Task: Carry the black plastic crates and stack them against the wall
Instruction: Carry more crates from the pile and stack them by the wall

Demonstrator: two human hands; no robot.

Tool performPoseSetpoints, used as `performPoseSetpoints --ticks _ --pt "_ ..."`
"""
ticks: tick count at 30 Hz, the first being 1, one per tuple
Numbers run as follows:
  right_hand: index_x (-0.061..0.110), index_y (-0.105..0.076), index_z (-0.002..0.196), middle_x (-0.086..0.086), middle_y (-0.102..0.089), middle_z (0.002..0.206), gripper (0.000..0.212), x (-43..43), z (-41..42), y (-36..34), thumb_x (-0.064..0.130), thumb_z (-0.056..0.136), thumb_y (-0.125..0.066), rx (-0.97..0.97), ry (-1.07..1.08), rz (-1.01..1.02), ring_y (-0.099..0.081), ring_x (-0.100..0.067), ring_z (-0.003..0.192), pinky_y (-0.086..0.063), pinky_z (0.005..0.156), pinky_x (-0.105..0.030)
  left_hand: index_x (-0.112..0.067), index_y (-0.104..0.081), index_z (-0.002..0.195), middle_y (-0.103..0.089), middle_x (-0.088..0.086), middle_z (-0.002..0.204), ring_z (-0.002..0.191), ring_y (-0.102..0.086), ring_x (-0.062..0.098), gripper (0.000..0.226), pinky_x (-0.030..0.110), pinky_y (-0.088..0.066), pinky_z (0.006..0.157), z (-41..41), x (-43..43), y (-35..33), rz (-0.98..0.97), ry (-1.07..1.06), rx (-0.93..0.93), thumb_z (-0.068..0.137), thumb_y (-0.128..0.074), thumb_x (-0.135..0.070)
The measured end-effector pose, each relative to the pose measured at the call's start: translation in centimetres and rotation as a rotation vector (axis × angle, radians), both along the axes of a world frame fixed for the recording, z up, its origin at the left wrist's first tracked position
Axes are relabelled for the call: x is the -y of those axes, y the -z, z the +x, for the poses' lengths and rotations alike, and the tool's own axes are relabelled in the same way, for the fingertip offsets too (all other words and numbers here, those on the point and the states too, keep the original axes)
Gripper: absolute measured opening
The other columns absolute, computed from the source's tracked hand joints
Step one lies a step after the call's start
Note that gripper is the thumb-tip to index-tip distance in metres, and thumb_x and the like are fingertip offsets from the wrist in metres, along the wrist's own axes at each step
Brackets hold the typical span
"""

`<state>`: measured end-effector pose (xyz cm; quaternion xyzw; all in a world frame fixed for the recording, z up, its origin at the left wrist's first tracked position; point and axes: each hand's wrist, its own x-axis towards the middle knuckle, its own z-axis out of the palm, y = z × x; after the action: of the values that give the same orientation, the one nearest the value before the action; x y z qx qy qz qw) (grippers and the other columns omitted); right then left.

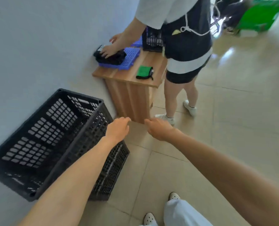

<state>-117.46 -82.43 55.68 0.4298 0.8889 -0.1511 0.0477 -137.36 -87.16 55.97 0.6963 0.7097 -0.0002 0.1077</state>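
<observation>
A large black plastic crate [42,137] with slotted walls stands on the tiled floor, its long side against the pale wall [29,46] at the left. It is empty inside. My left hand [117,129] hovers just past the crate's near right corner, fingers loosely curled, holding nothing. My right hand [158,129] is beside it over the floor, fingers apart and empty. A second, smaller black crate [151,41] rests on the wooden table [130,75] further along the wall, partly hidden by another person.
Another person [182,46] stands at the table, hands on black items and blue slotted panels [129,57]. A green pouch [144,72] lies on the table. A green bin [261,15] sits far right. Open tiled floor [233,119] stretches to the right.
</observation>
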Motion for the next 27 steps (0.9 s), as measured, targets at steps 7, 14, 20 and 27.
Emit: performPoseSetpoints --ticks 7,14,20,27 --pt "0.015 -0.047 0.128 -0.011 -0.056 0.124 0.03 3.3 22.3 0.9 0.021 0.099 -0.04 0.01 0.47 -0.097 -0.057 -0.034 0.11 -0.045 0.078 -0.038 -0.02 -0.056 0.129 -0.06 0.005 0.126 0.117 -0.057 0.03 0.035 0.04 -0.049 0.086 22.7 -5.0 0.6 -0.036 0.399 0.006 0.096 -0.045 -0.017" --pt "0.013 -0.047 0.13 -0.013 -0.057 0.127 0.034 9.3 47.3 1.1 0.029 0.1 -0.04 0.105 0.812 -0.103 -0.058 -0.033 0.113 -0.048 0.084 -0.039 -0.028 -0.052 0.133 -0.055 -0.001 0.132 0.123 -0.053 0.023 0.041 0.033 -0.043 0.09 48.8 -6.1 2.7 -0.164 0.669 0.039 0.094 -0.046 -0.02" --pt "0.013 -0.049 0.128 -0.011 -0.06 0.126 0.032 13.9 66.4 1.2 0.029 0.1 -0.041 0.109 1.112 -0.127 -0.058 -0.032 0.113 -0.047 0.086 -0.039 -0.024 -0.053 0.135 -0.052 0.001 0.138 0.131 -0.046 0.021 0.041 0.039 -0.041 0.105 69.9 -5.9 2.8 -0.24 0.893 0.137 0.096 -0.047 -0.015" --pt "0.014 -0.05 0.124 -0.012 -0.058 0.127 0.03 14.9 84.0 2.8 0.027 0.099 -0.041 0.056 1.319 -0.155 -0.056 -0.032 0.112 -0.045 0.082 -0.038 -0.022 -0.056 0.131 -0.057 0.001 0.13 0.116 -0.056 0.022 0.037 0.032 -0.044 0.091 90.8 -7.7 3.3 -0.226 1.167 0.115 0.095 -0.052 -0.015"
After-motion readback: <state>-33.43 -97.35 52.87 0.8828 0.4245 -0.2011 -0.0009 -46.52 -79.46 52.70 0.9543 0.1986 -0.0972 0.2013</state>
